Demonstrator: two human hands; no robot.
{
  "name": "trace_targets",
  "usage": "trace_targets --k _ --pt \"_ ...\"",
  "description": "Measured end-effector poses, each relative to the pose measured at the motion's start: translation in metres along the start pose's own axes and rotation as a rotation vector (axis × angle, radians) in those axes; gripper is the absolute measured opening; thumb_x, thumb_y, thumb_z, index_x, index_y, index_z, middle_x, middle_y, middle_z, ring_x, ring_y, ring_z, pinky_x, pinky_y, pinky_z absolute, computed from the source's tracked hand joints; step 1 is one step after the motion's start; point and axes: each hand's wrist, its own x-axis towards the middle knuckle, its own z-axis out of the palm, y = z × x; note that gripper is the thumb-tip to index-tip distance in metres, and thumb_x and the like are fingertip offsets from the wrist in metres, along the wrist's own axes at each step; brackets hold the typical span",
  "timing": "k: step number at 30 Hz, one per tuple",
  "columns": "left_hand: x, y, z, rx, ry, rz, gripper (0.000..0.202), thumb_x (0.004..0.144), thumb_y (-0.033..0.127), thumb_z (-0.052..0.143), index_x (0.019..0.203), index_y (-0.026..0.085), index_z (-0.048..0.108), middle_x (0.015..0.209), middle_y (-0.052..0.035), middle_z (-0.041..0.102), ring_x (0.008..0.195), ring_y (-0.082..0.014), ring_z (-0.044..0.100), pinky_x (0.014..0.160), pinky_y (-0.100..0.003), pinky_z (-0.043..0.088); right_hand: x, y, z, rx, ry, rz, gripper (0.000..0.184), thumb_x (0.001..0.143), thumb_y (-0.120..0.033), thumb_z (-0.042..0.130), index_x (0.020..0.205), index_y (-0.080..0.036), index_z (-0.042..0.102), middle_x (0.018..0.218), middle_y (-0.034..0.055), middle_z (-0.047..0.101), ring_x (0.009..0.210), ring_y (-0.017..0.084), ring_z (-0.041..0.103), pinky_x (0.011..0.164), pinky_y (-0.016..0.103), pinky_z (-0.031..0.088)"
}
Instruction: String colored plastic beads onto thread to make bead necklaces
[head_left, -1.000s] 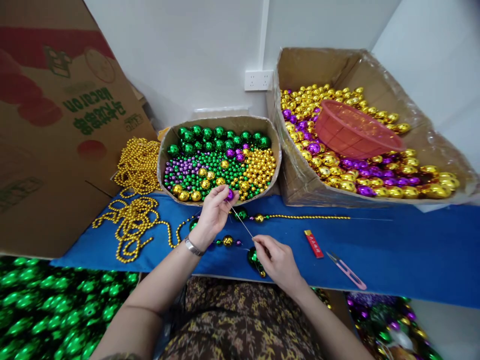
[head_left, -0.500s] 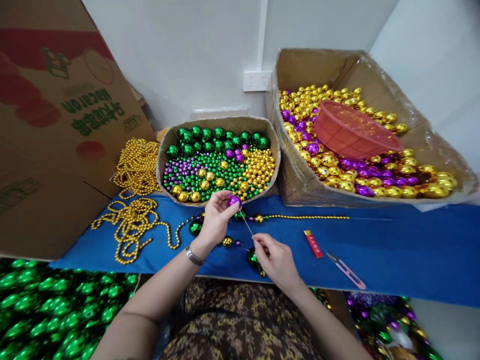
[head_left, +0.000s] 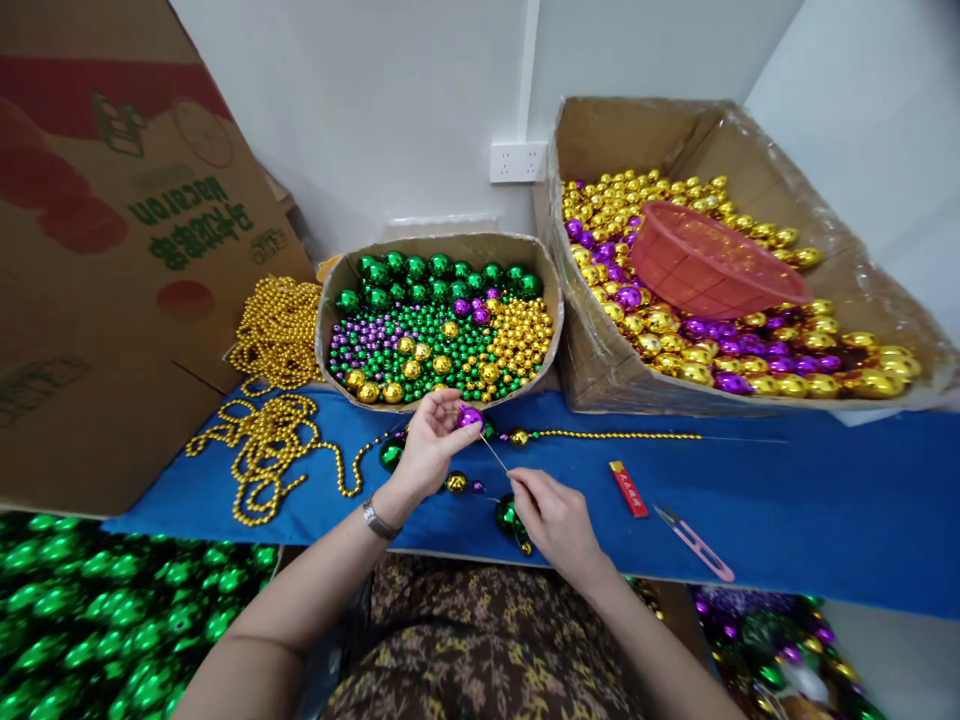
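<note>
My left hand (head_left: 436, 440) pinches a shiny purple bead (head_left: 470, 417) above the blue-covered table, just in front of the bead box. From the bead a thin pale string (head_left: 495, 454) runs taut and slanting down to my right hand (head_left: 551, 515), whose fingertips are closed on it. Whether that stretch includes a needle is too fine to tell. Below my hands lie a gold bead (head_left: 456, 482), a small purple bead (head_left: 478, 487) and a large green bead (head_left: 508, 514), partly covered by my right hand. Another large green bead (head_left: 391, 454) rests left of my left wrist.
The cardboard box (head_left: 553, 365) behind holds green, purple and gold beads. At right, a larger box (head_left: 592, 365) carries gold and purple beads and a red basket (head_left: 705, 265). Gold bead strands (head_left: 274, 450) lie left. Pink thread snips (head_left: 694, 543) and a red packet (head_left: 628, 490) lie right.
The purple bead and my left hand have shifted slightly down, and the stretch of string between my hands looks a little shorter. Both hands keep their grip.
</note>
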Motion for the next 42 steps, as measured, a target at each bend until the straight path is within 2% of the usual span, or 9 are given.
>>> trace_targets --k 3,6,11,17,22,28,35,38,42 --pt "0.002 0.004 -0.005 0.085 -0.078 0.036 0.046 0.068 0.027 0.080 0.109 0.020 0.058 0.101 -0.0056 0.065 0.092 -0.0165 0.063 0.076 -0.027 0.055 0.002 -0.001 -0.003 -0.004 0.031 0.014 0.018 0.095 -0.020 0.045 0.101 -0.020 0.062 0.091 0.0054 0.072 0.080 0.017 0.070 0.075 0.026 0.054" --pt "0.021 0.019 -0.020 0.306 -0.014 0.197 0.033 0.077 0.034 0.071 0.106 0.019 0.062 0.098 -0.0067 0.066 0.090 -0.0177 0.064 0.070 -0.025 0.054 0.004 0.002 -0.008 -0.035 0.073 0.047 0.018 0.095 -0.022 0.046 0.100 -0.019 0.062 0.087 0.0054 0.072 0.075 0.017 0.069 0.073 0.026 0.054" --pt "0.065 0.045 -0.044 1.216 -0.105 0.307 0.016 0.080 0.024 0.061 0.093 0.017 0.068 0.080 -0.0034 0.070 0.074 -0.0175 0.064 0.069 -0.027 0.048 0.005 0.006 -0.012 -0.045 0.107 0.044 0.016 0.094 -0.022 0.046 0.099 -0.019 0.062 0.086 0.0054 0.072 0.075 0.016 0.069 0.071 0.026 0.053" --pt "0.079 0.041 -0.026 1.690 -0.433 0.380 0.019 0.088 0.025 0.052 0.094 0.018 0.069 0.091 -0.0081 0.071 0.090 -0.0230 0.063 0.076 -0.031 0.048 0.008 0.005 -0.007 -0.043 0.109 0.018 0.015 0.094 -0.020 0.047 0.098 -0.019 0.062 0.085 0.0047 0.071 0.074 0.016 0.069 0.070 0.025 0.053" --pt "0.088 0.032 -0.014 2.024 -0.508 0.260 0.016 0.084 0.025 0.057 0.091 0.014 0.067 0.091 -0.0162 0.068 0.099 -0.0345 0.060 0.075 -0.039 0.048 0.009 0.005 -0.007 -0.058 0.105 0.013 0.015 0.095 -0.021 0.047 0.098 -0.018 0.061 0.084 0.0049 0.071 0.073 0.016 0.069 0.069 0.026 0.052" --pt "0.100 0.027 -0.018 1.998 -0.560 0.197 0.037 0.082 0.025 0.060 0.117 0.016 0.058 0.086 -0.0144 0.068 0.085 -0.0308 0.065 0.070 -0.036 0.048 0.009 0.006 -0.005 -0.050 0.102 0.000 0.015 0.095 -0.020 0.046 0.098 -0.018 0.060 0.085 0.0055 0.071 0.074 0.016 0.069 0.070 0.026 0.051" --pt "0.103 0.025 -0.024 1.838 -0.568 0.236 0.031 0.078 0.016 0.060 0.109 0.019 0.063 0.094 -0.0090 0.070 0.094 -0.0261 0.063 0.075 -0.032 0.047 0.006 0.006 -0.005 -0.033 0.105 0.021 0.015 0.094 -0.020 0.047 0.098 -0.019 0.061 0.085 0.0050 0.071 0.075 0.016 0.069 0.071 0.026 0.052" --pt "0.097 0.031 -0.030 1.341 -0.392 0.225 0.022 0.084 0.025 0.056 0.101 0.017 0.067 0.088 -0.0057 0.069 0.081 -0.0190 0.062 0.071 -0.029 0.046 0.004 0.007 -0.007 -0.033 0.107 0.028 0.015 0.094 -0.019 0.047 0.099 -0.019 0.061 0.086 0.0051 0.071 0.075 0.016 0.069 0.071 0.026 0.052" --pt "0.077 0.036 -0.030 0.562 -0.174 0.037 0.029 0.079 0.040 0.065 0.095 0.016 0.071 0.080 -0.0036 0.067 0.068 -0.0124 0.057 0.060 -0.023 0.042 0.003 0.007 -0.006 -0.032 0.095 0.019 0.015 0.094 -0.019 0.047 0.099 -0.019 0.061 0.084 0.0044 0.071 0.073 0.015 0.068 0.069 0.026 0.051"
